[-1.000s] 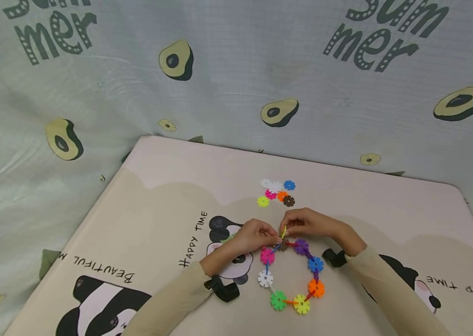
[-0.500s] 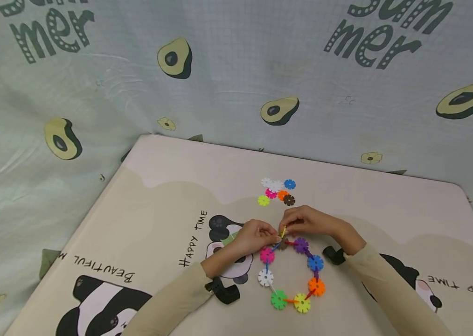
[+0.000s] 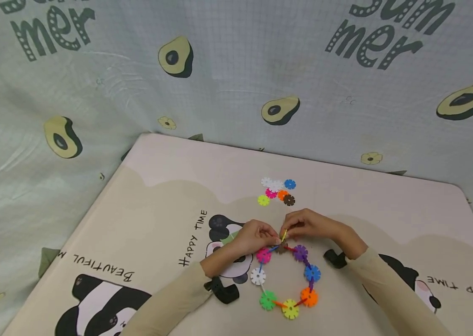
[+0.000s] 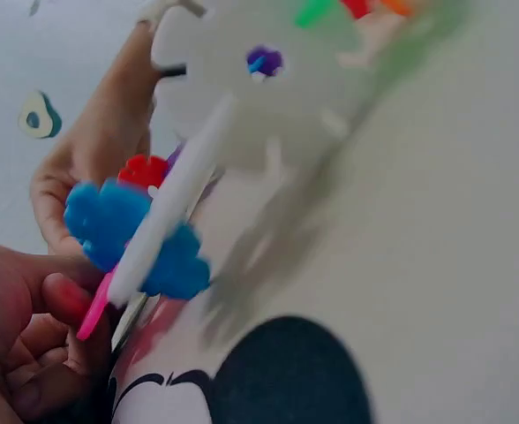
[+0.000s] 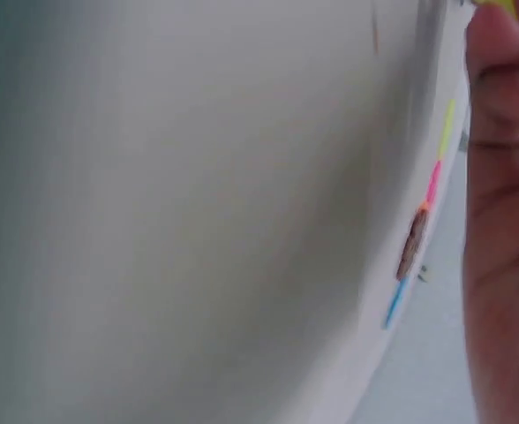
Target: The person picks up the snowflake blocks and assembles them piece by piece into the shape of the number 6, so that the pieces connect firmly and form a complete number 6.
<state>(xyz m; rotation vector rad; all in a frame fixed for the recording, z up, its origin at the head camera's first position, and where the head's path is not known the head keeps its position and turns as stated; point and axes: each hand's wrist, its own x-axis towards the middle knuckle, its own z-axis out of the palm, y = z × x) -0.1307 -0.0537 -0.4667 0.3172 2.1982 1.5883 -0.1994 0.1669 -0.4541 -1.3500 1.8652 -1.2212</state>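
Note:
A ring of notched interlocking plastic discs [image 3: 290, 309] hangs from or lies under both hands; discs set on edge link the flat ones. My left hand [image 3: 257, 234] pinches the ring's upper left, by the pink disc [image 3: 263, 255]. In the left wrist view its thumb and finger [image 4: 65, 300] meet at the pink disc's edge, near a blue disc [image 4: 109, 221] and a large white disc [image 4: 251, 79]. My right hand [image 3: 309, 223] pinches a yellow disc [image 3: 284, 234], seen edge-on above the brown disc [image 3: 281, 247]. Whether yellow and brown are joined is hard to tell.
Beyond the hands lies a loose group of discs, among them a blue [image 3: 289, 184], a yellow-green [image 3: 263, 200] and a brown one [image 3: 289, 200]. The table cover [image 3: 169, 172] bears printed pandas. A patterned curtain [image 3: 228, 70] stands behind the table's far edge.
The lower part of the ring has swung left and a little toward the person. Both hands stay almost in place, with the right one slightly lower than half a second ago.

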